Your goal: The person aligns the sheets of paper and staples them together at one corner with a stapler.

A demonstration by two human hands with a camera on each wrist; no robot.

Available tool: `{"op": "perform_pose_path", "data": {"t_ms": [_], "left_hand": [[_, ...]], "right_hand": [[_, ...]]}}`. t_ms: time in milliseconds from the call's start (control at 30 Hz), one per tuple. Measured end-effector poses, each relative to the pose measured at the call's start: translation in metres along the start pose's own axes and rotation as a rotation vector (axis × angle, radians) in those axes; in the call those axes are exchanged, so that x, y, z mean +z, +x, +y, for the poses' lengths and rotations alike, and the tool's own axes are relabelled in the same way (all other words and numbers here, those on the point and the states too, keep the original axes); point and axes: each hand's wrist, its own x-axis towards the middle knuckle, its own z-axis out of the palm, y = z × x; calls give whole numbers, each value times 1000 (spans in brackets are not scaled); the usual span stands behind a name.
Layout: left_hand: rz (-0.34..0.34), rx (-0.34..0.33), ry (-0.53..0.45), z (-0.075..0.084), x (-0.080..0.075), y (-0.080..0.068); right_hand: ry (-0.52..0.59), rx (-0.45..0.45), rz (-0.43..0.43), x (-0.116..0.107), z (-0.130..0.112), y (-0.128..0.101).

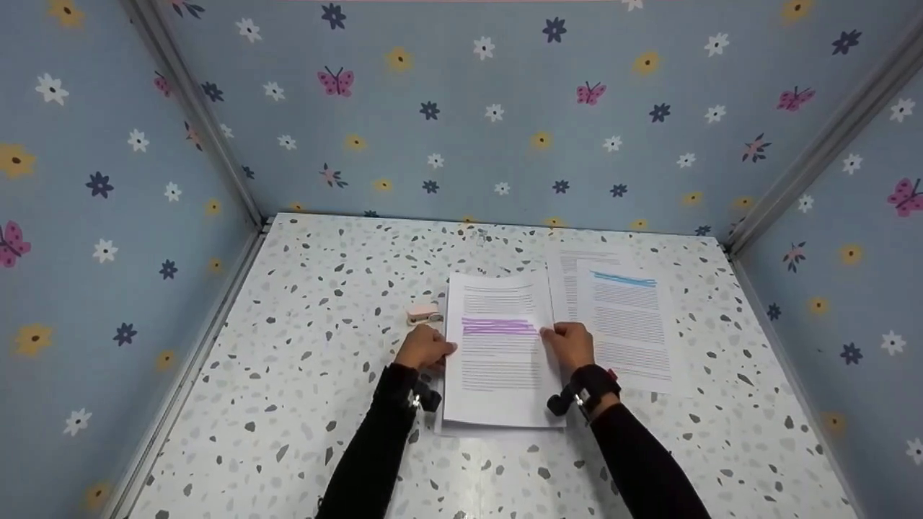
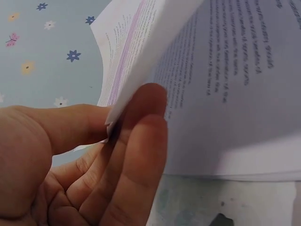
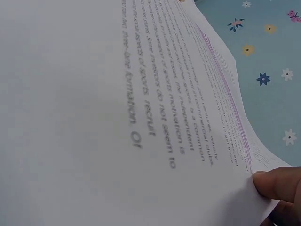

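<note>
Both hands hold up a printed sheet (image 1: pixel 497 375) with purple highlighter lines across its upper middle. My left hand (image 1: pixel 425 347) pinches its left edge; in the left wrist view the thumb (image 2: pixel 80 127) is on the printed side and the fingers are behind. At the opposite edge my right hand (image 1: pixel 573 344) pinches the paper, its thumb (image 3: pixel 277 183) on the print. Below the raised sheet lies more printed paper (image 2: pixel 254 117), showing as a strip along the bottom in the head view. A small pink stapler (image 1: pixel 422 314) lies just beyond the left hand.
To the right, a printed sheet with blue highlighter lines (image 1: pixel 627 324) overlaps another printed page (image 1: pixel 566 261) behind it. The speckled white table (image 1: pixel 324 288) is bounded by flowered blue panels (image 1: pixel 490 130) at the back and both sides.
</note>
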Motion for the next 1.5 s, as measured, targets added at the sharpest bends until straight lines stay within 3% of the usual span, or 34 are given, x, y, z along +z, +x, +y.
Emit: {"op": "perform_pose_path", "data": {"t_ms": [367,600,967,1200,1500], "left_hand": [[-15,-48,13,-10,6,2],[-57,-69,-66,-16,7,5],[-37,-113,-118,-15,10,4],[28,-121,-83,-17,12,3],[48,-98,11,-17,12,0]], "right_hand": [[-1,34,-18,10,10,0],[-71,-5,1,14,12,-2],[-68,-13,-9,15,11,-5],[-102,-13,-8,17,11,-6],[-138,-28,6,20,14,-3]]}}
